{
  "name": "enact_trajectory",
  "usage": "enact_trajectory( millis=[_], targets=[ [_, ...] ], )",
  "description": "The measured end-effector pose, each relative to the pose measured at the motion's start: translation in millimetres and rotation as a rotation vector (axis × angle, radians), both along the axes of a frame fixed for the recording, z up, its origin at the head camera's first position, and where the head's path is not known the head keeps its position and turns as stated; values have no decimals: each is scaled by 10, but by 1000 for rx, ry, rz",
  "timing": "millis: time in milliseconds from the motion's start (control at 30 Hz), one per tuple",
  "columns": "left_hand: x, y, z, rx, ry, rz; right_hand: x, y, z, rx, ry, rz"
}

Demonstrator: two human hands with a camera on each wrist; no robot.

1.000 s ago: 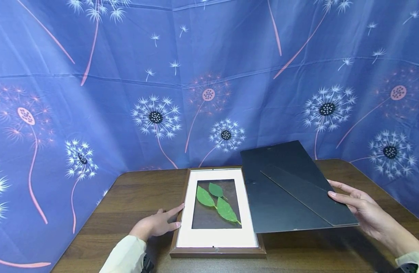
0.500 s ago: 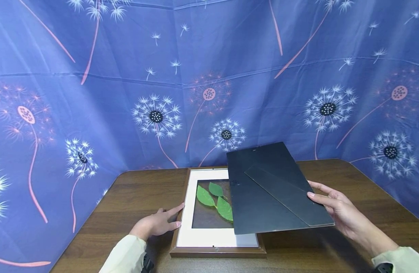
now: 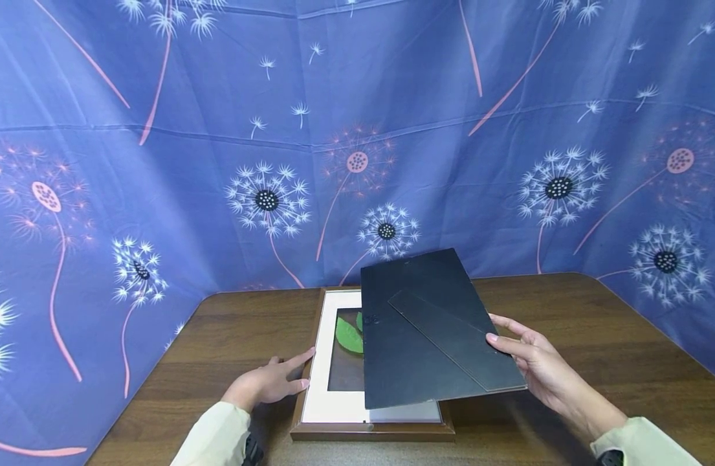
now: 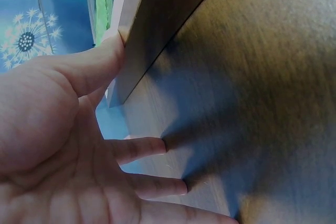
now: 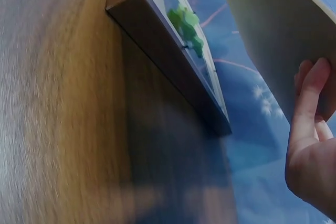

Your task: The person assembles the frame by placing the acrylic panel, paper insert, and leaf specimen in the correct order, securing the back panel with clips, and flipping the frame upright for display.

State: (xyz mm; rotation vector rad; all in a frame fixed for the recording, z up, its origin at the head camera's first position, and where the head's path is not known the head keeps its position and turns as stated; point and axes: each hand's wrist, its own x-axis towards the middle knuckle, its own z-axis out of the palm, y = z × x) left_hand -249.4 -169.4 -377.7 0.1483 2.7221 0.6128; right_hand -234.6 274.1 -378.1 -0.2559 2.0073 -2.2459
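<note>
A brown picture frame (image 3: 392, 432) lies flat on the table with a white mat (image 3: 334, 411) and green leaves (image 3: 349, 335) in its window. My left hand (image 3: 266, 383) rests at its left side, thumb and index finger on the rim. The left wrist view shows the other fingers (image 4: 139, 148) stretched down to the tabletop. My right hand (image 3: 543, 366) pinches the right edge of a black backing board (image 3: 415, 349) with a folded easel leg. The board is tilted above the frame and hides its right part. From the right wrist view, a gap separates the board's underside (image 5: 278, 35) from the frame.
The wooden table (image 3: 572, 304) extends to both sides of the frame. A blue cloth (image 3: 310, 77) with dandelion prints hangs behind and beside it, close to the table's back edge.
My right hand has carried the backing board leftward over the frame, covering the mat's right part and most of the leaves. The left hand and the frame have stayed put.
</note>
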Motion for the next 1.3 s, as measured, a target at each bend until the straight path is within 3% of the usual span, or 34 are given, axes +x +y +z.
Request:
enact_trajectory(
  millis=[500,800,1300],
  targets=[
    [9,7,10,-1,-9,11,-28,-431,-57,45,-87,30],
    [2,2,9,-1,-4,5,-40,-615,-46,-10,-58,106],
    [6,2,16,-1,2,-1,-53,-932,-78,35,-71,108]
  ],
)
